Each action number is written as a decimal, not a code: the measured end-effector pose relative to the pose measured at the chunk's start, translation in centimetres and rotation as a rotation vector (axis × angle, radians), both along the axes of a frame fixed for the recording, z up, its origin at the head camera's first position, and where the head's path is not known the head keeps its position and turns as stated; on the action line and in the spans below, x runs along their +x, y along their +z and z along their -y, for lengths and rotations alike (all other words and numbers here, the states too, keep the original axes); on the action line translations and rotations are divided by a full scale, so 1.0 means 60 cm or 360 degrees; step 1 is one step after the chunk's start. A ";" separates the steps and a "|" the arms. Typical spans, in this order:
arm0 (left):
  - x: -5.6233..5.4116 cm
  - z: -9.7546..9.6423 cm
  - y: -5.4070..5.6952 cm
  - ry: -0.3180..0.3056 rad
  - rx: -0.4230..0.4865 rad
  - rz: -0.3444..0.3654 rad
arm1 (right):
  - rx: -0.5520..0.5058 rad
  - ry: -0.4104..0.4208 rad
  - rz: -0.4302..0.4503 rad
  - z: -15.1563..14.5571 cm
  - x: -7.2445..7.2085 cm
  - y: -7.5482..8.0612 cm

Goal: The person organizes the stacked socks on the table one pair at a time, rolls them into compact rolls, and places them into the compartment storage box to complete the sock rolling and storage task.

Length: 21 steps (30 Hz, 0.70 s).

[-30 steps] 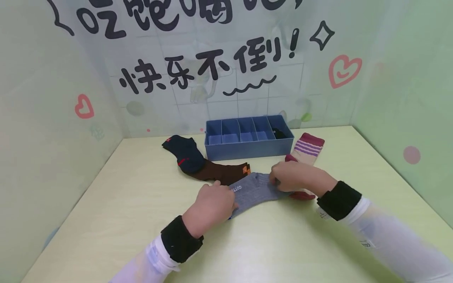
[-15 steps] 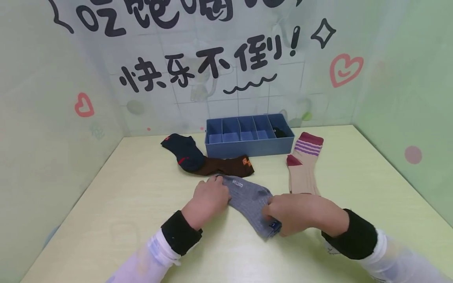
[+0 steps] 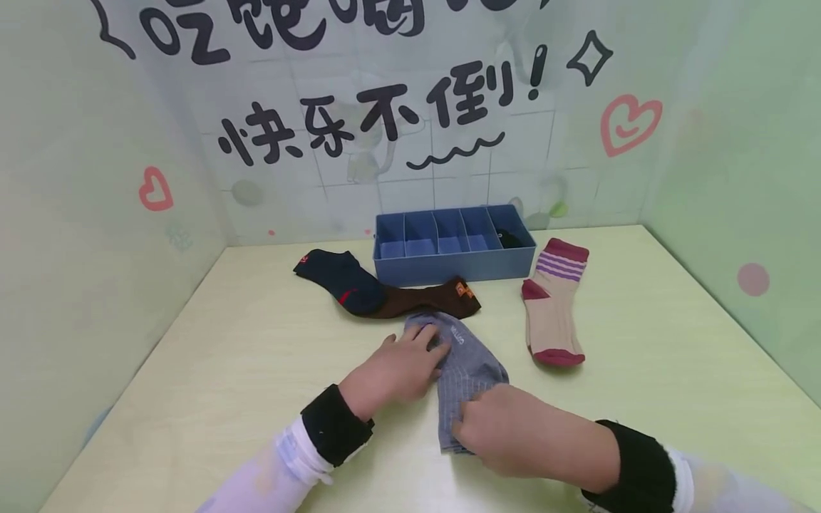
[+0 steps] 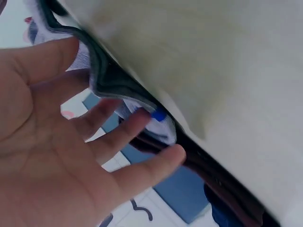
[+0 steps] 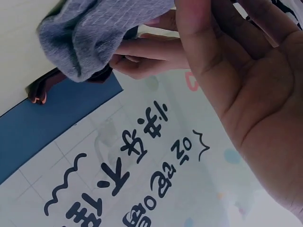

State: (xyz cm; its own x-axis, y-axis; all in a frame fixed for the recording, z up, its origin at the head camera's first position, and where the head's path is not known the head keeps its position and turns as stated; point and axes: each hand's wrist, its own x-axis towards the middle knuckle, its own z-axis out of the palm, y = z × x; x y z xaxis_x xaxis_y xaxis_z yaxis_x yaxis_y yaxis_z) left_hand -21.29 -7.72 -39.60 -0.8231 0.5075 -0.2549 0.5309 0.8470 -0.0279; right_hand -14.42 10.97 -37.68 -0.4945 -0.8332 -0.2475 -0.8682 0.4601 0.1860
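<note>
A grey ankle sock [image 3: 471, 356] with white lettering lies bent on the table, its cuff end toward me. My left hand [image 3: 400, 370] rests its spread fingers on the toe end; in the left wrist view those fingers [image 4: 147, 172] are straight beside the cloth. With curled fingers, my right hand [image 3: 519, 431] pinches the cuff end, partly covering it. The right wrist view has the sock's ribbed grey heel [image 5: 85, 47] beside that hand. Just beyond the toe lies a brown sock [image 3: 417, 301] with orange marks, and a navy sock [image 3: 346, 281] overlaps its left end.
A blue divided box [image 3: 455, 271] stands at the back against the wall, with something black [image 3: 509, 239] in its rightmost compartment. To the right lies a beige sock [image 3: 554, 320] with maroon ends and purple stripes. Walls enclose the table [image 3: 212, 385] on three sides.
My right hand has drawn the cuff end from the right toward me, turning the grey sock. My left fingers have spread. The brown sock's right end has shifted slightly right; the beige sock is uncovered.
</note>
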 end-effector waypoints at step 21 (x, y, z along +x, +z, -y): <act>0.073 -0.028 0.060 -0.0391 0.0196 0.0272 | -0.0555 -0.0707 0.1259 -0.039 -0.091 0.011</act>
State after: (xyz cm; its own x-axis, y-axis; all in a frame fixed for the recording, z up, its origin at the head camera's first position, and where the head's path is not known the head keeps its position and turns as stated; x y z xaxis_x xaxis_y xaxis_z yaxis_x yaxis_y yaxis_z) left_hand -16.90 -6.03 -35.98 -0.6227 0.7213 -0.3031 0.7080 0.6844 0.1741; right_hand -19.87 13.34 -37.04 -0.5786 -0.7001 -0.4184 -0.4175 0.6950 -0.5854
